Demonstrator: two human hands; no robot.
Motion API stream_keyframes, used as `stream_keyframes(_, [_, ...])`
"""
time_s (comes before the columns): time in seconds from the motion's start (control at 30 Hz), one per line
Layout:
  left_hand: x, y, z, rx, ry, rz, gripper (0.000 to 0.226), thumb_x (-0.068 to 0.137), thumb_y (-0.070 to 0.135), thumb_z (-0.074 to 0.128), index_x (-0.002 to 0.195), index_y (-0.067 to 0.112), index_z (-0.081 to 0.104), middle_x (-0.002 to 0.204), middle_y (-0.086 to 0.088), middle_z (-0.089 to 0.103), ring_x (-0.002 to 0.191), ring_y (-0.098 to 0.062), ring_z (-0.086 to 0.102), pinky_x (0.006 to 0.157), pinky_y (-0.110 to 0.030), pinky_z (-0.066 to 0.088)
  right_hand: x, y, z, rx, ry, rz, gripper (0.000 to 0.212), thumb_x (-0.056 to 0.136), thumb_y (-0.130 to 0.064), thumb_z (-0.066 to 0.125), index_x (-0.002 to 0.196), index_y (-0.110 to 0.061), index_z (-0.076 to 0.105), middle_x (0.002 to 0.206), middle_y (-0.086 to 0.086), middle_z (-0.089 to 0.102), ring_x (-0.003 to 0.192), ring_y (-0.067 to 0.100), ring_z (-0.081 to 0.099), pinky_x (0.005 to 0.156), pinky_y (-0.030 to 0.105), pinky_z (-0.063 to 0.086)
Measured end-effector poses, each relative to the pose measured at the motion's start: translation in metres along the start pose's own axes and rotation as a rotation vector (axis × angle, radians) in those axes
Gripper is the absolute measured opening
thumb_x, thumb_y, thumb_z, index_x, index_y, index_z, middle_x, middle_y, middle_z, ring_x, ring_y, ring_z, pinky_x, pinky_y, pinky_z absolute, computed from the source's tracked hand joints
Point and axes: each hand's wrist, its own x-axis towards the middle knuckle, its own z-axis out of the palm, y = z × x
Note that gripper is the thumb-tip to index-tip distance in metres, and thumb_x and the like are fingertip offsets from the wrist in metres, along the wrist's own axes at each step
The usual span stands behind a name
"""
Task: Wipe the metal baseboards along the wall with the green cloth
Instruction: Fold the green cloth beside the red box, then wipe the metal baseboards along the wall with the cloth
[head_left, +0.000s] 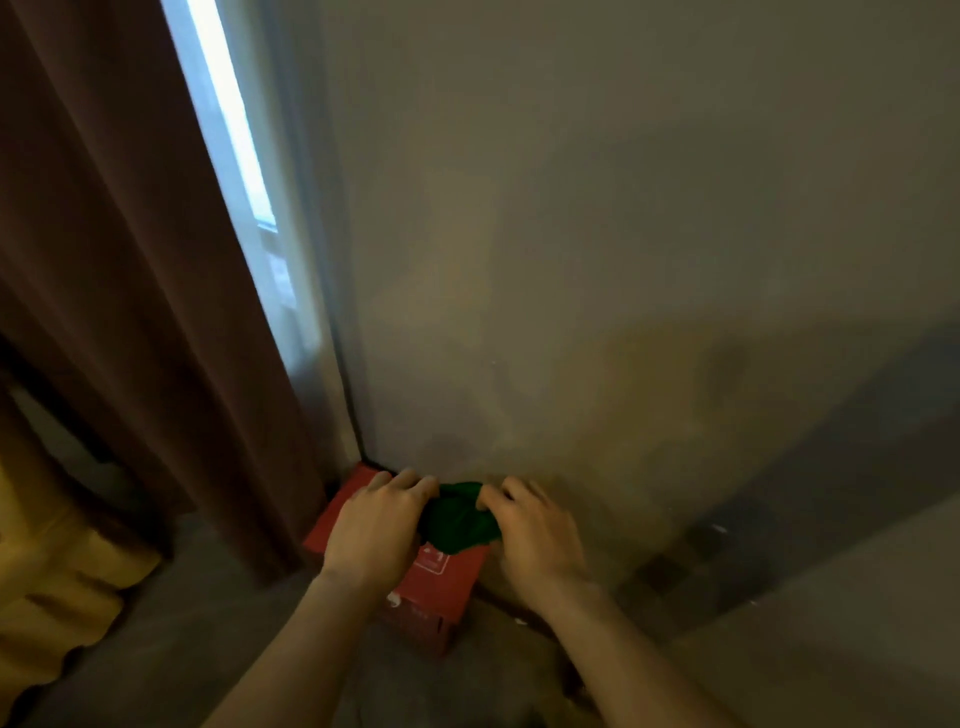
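A crumpled green cloth (460, 517) is bunched between both my hands, just above a red box. My left hand (382, 525) grips its left side and my right hand (535, 525) pinches its right side. Both hands are close to the foot of the beige wall (623, 260). A dark strip that may be the baseboard (524, 618) runs along the wall's bottom edge to the right of the box, partly hidden by my right forearm. The picture is blurred, so its material cannot be made out.
The red cardboard box (441, 587) stands on the grey floor in the corner against the wall. A brown curtain (130, 312) hangs at left beside a bright window strip (239, 171). Yellow fabric (47, 597) lies at the lower left.
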Motion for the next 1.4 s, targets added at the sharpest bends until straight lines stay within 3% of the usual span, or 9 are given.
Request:
stream_keyframes(0.2, [0.010, 0.051, -0.022, 0.005, 0.018, 0.117, 0.036, 0.086, 0.019, 0.072, 0.117, 0.029, 0.056, 0.111, 0.006, 0.061, 0.104, -0.022, 0.056, 0.073, -0.035, 0.050, -0.033, 0.027, -0.040, -0.015, 0.050, 0.105, 0.042, 0.081, -0.010, 0.066, 0.116, -0.028, 0.051, 0.116, -0.002, 0.051, 0.108, 0.022, 0.049, 0.076, 0.036, 0.048])
stream_keyframes(0.53, [0.023, 0.143, -0.022, -0.014, 0.024, 0.220, 0.037, 0.084, 0.015, 0.071, 0.115, 0.028, 0.057, 0.112, 0.006, 0.061, 0.107, -0.022, 0.056, 0.072, -0.035, 0.049, -0.087, 0.094, -0.082, -0.073, 0.126, 0.185, 0.044, 0.078, -0.009, 0.066, 0.116, -0.026, 0.053, 0.114, 0.002, 0.052, 0.105, 0.028, 0.051, 0.066, 0.036, 0.043])
stream_keyframes(0.67, [0.016, 0.180, -0.014, -0.014, -0.010, 0.252, 0.039, 0.083, 0.015, 0.072, 0.116, 0.027, 0.056, 0.114, 0.005, 0.060, 0.107, -0.023, 0.057, 0.072, -0.037, 0.051, -0.118, 0.119, -0.089, -0.057, 0.121, 0.216, 0.044, 0.079, -0.011, 0.067, 0.117, -0.027, 0.053, 0.116, 0.001, 0.053, 0.109, 0.027, 0.050, 0.073, 0.041, 0.051])
stream_keyframes(0.83, [0.001, 0.218, 0.003, 0.005, -0.061, 0.263, 0.040, 0.085, 0.015, 0.070, 0.120, 0.029, 0.055, 0.116, 0.006, 0.059, 0.109, -0.022, 0.054, 0.073, -0.036, 0.048, -0.154, 0.147, -0.081, -0.023, 0.102, 0.252, 0.043, 0.079, -0.009, 0.064, 0.117, -0.027, 0.052, 0.114, 0.001, 0.051, 0.108, 0.027, 0.048, 0.074, 0.041, 0.051])
stream_keyframes(1.07, [-0.020, 0.231, 0.033, 0.014, -0.123, 0.230, 0.038, 0.086, 0.021, 0.069, 0.121, 0.029, 0.054, 0.115, 0.005, 0.059, 0.106, -0.023, 0.056, 0.076, -0.037, 0.050, -0.182, 0.161, -0.053, 0.011, 0.091, 0.240, 0.041, 0.073, -0.007, 0.063, 0.110, -0.026, 0.058, 0.103, 0.002, 0.054, 0.100, 0.029, 0.053, 0.065, 0.041, 0.049])
stream_keyframes(1.4, [-0.010, 0.191, 0.094, -0.048, -0.207, 0.272, 0.040, 0.089, 0.015, 0.065, 0.126, 0.028, 0.055, 0.123, 0.005, 0.059, 0.114, -0.023, 0.053, 0.087, -0.036, 0.050, -0.171, 0.155, 0.014, 0.084, -0.037, 0.354, 0.040, 0.075, -0.019, 0.066, 0.111, -0.030, 0.053, 0.106, -0.003, 0.052, 0.100, 0.026, 0.053, 0.067, 0.037, 0.046])
